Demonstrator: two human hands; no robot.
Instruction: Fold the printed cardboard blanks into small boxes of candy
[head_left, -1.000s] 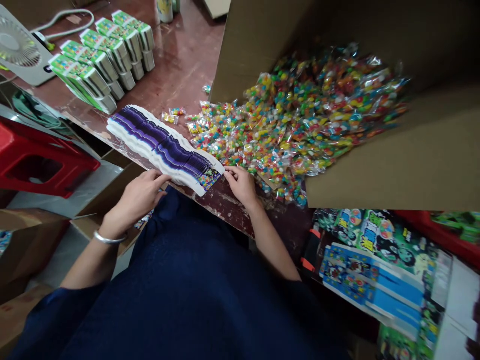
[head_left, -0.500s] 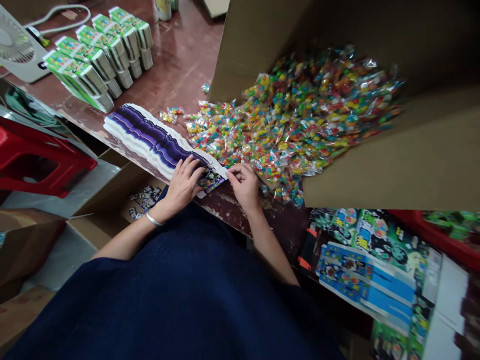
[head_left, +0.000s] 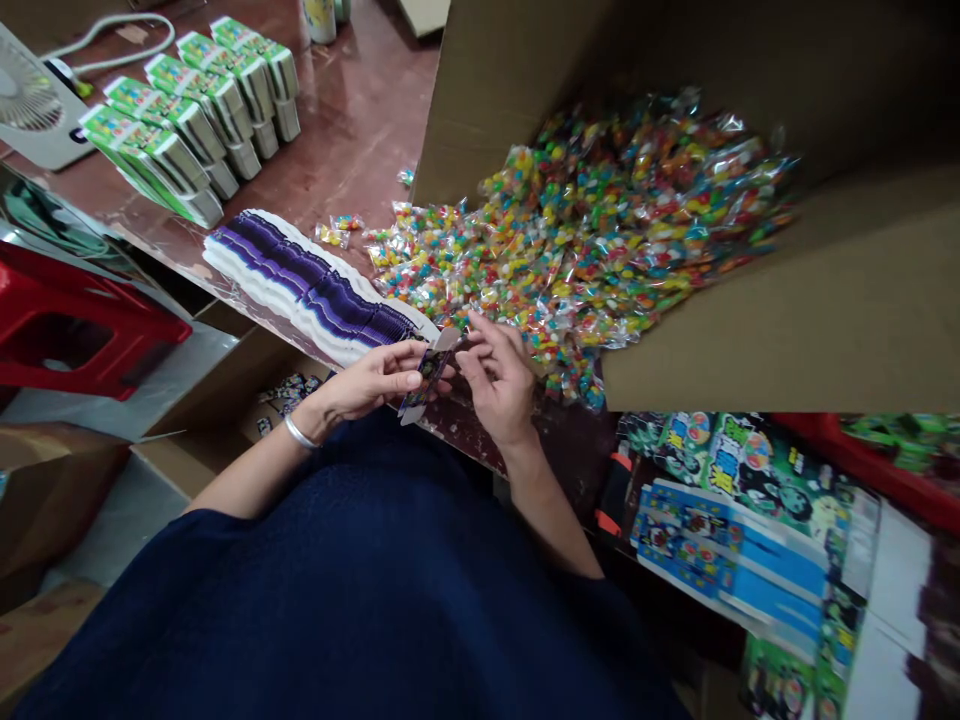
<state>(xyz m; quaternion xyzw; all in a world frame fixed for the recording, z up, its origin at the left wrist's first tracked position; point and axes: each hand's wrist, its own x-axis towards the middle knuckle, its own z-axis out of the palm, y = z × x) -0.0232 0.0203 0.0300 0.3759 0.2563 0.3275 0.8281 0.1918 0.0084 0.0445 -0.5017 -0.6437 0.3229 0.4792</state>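
My left hand [head_left: 382, 380] is closed on a small dark printed carton [head_left: 430, 376], with pale end flaps sticking out at both ends. Just right of it hovers my right hand [head_left: 499, 378], its index finger stretched out and the others loosely bent; nothing shows in it. A long fanned row of flat purple-and-white cartons [head_left: 300, 280] lies along the table edge beyond my left hand. Past my right hand spreads a heap of clear sachets of colourful candies [head_left: 517, 260], spilling from a big cardboard box [head_left: 720, 350] that lies open toward me.
Stacks of green-and-white cartons [head_left: 187, 115] and a white fan [head_left: 34, 100] stand at the far left of the table [head_left: 337, 140]. Below the edge, an open cardboard box [head_left: 217, 410] holds small filled packs. A red stool [head_left: 82, 320] is left; printed blue cardboard [head_left: 727, 550] lies right.
One carton has come off the near end of the row into my left hand and now stands opened out. My right hand has let go of the carton's corner and raised its fingers.
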